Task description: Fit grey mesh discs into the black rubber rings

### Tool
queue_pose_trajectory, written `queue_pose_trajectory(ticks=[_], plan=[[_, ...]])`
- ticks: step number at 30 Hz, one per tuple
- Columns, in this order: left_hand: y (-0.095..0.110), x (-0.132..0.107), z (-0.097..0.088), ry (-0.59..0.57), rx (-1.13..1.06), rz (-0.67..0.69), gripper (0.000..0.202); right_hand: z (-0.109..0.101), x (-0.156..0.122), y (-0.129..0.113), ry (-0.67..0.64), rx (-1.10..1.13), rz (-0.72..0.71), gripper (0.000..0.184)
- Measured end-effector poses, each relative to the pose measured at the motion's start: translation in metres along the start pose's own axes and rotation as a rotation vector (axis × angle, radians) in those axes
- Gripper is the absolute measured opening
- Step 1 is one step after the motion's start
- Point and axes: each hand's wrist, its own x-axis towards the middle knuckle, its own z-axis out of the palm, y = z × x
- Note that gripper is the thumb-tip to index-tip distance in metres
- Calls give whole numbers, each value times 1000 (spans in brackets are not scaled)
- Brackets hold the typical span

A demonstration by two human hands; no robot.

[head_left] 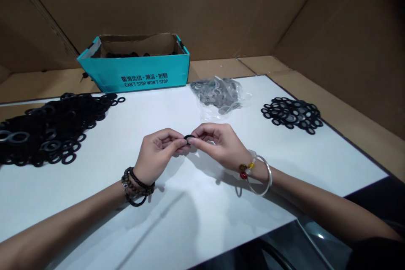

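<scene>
Pinching a black ring (189,136) | left hand (154,156) and right hand (226,147) close together, both clamped on it | ring above the white tabletop (221,211), this side of the plastic bag (218,95)

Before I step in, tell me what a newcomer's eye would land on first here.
Probably the bright turquoise cardboard box with black lettering, at the back left of centre. Next, the bare left hand and bare right hand, meeting in the middle to pinch a small round black ring. The large heap of flat black rings at the left also stands out against the white tabletop.
</scene>
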Motion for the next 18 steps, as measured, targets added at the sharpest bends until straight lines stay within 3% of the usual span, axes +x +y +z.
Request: queue_pose_trajectory(ticks=[6,10,18], plan=[[3,0,3,-116,3,-29,16,9,1,5,-65,384,180,23],[5,1,3,-167,57,-79,18,15,0,7,-58,404,208,22],[5,2,2,-160,26,-124,17,12,-1,8,-91,408,233,17]])
